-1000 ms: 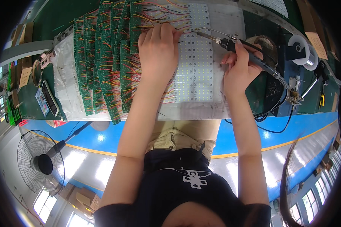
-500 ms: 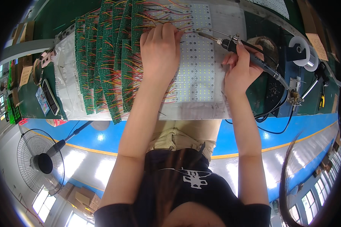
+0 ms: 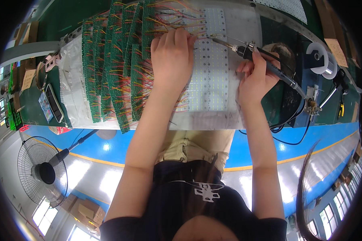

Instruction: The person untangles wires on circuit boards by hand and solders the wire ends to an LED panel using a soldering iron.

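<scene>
My left hand [image 3: 173, 58] is closed over the white LED panel [image 3: 213, 86], its fingertips pinching a thin wire [image 3: 200, 38]. In my right hand [image 3: 258, 78] is a soldering iron [image 3: 284, 74], gripped like a pen. A thin metal solder guide tube [image 3: 232, 39] runs along the iron, and both tips meet near the wire's end above the panel. Whether the tip touches the panel I cannot tell. Left of the panel lie several long green circuit boards [image 3: 118, 94] in overlapping rows, with red and yellow wires [image 3: 147, 86] sticking out; my left wrist partly covers them.
A solder spool [image 3: 330, 66] stands on a holder at the right, near black cables [image 3: 297, 118] and yellow-handled pliers [image 3: 341, 110]. At the left lie a phone [image 3: 53, 102] and a roll of tape [image 3: 40, 75]. A floor fan [image 3: 47, 172] stands beyond the bench's near edge.
The bench sits slightly lower in the picture, as the whole view has shifted. Both hands keep nearly the same pose, and the iron tip stays by the wire.
</scene>
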The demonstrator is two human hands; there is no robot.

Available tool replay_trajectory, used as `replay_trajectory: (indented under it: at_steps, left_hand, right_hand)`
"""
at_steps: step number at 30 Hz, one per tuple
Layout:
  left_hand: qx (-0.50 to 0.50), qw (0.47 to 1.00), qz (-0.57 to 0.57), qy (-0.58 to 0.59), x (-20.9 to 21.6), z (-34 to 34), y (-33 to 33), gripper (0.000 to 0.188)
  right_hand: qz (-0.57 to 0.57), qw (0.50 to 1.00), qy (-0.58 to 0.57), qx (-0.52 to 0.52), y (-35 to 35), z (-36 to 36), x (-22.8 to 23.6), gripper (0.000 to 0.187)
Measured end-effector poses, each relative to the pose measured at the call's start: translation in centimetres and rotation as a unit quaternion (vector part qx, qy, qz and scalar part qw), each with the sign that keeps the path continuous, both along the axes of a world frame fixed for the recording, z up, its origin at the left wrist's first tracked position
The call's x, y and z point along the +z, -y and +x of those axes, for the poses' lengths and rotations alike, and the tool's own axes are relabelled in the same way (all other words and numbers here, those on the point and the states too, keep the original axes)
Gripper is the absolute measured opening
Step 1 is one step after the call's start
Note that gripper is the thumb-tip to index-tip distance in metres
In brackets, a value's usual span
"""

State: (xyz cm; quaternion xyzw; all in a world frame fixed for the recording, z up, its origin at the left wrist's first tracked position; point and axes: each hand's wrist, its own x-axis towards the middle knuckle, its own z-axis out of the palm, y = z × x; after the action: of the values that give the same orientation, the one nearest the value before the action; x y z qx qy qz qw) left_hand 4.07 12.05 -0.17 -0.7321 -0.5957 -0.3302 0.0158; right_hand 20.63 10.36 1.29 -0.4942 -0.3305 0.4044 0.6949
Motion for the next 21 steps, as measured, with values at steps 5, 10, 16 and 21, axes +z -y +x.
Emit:
replay_trajectory:
  at_steps: [5,10,16,21]
  left_hand:
    - [-0.003,1.0,0.005,-0.005,0.43,0.09,0.22,0.01]
    - [0.0,1.0,-0.006,0.005,0.3,0.22,0.6,0.01]
    - [-0.004,1.0,0.007,0.001,0.22,0.19,0.5,0.01]
    - [0.0,1.0,0.004,-0.005,0.23,0.14,0.08,0.01]
  right_hand:
    - [0.023,0.998,-0.055,0.003,0.45,0.06,-0.31,0.012]
    - [0.016,0.999,-0.052,0.007,0.81,0.1,-0.32,0.011]
    - [0.006,0.999,-0.031,0.017,0.79,0.25,-0.44,0.012]
    - [0.021,0.999,-0.039,0.011,0.31,-0.03,-0.01,0.012]
